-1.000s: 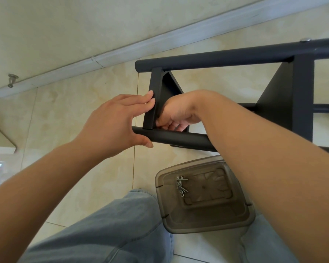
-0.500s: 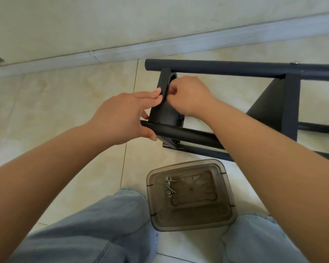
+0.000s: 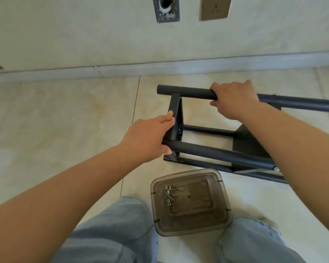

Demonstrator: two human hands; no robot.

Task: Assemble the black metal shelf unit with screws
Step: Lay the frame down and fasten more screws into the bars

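Black shelf frame [image 3: 217, 149] is laid sideways on the floor by the wall. Upper tube [image 3: 186, 91] is gripped by right hand [image 3: 234, 99], end bracket [image 3: 174, 118] clasped by left hand [image 3: 150, 137], apparently for repositioning. Screws [image 3: 169, 194] kept in tray [image 3: 222, 205].

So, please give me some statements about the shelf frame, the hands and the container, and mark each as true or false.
1. The right hand grips the far black tube of the shelf frame. True.
2. The left hand holds a screw above the container. False: it holds the frame's end, at the crosspiece and the near tube.
3. The brown translucent container stands on the floor between the knees. True.
4. The container holds no hardware. False: a few small metal screws lie in it.
5. The frame stands upright against the wall. False: it lies on the floor.
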